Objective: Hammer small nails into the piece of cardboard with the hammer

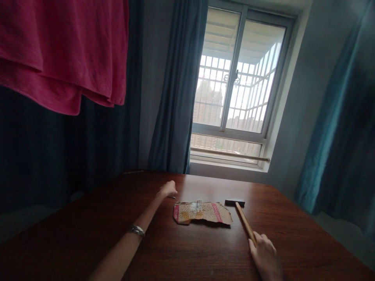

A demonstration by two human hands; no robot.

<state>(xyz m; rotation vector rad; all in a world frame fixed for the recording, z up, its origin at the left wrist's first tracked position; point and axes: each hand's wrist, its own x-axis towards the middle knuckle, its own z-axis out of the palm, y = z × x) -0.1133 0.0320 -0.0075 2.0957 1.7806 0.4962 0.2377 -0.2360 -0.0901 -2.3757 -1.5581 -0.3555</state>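
Observation:
My right hand (pixel 265 253) is wrapped round the lower end of the wooden handle of a hammer (pixel 245 223). Its dark head lies on the table to the right of a torn piece of patterned cardboard (pixel 209 214). Several thin nails (pixel 199 203) stand upright in the cardboard, near its far edge. My left hand (pixel 169 189) is closed low over the table, beyond the cardboard's left end. A small dark metal piece (pixel 172 197), perhaps more nails, lies just below its fingers. Whether anything is pinched in them is hidden.
The brown wooden table (pixel 202 249) stretches to the wall below a barred window (pixel 234 78). Dark blue curtains (pixel 178 97) hang at both sides. A pink cloth (pixel 67 50) hangs at the upper left, above table height.

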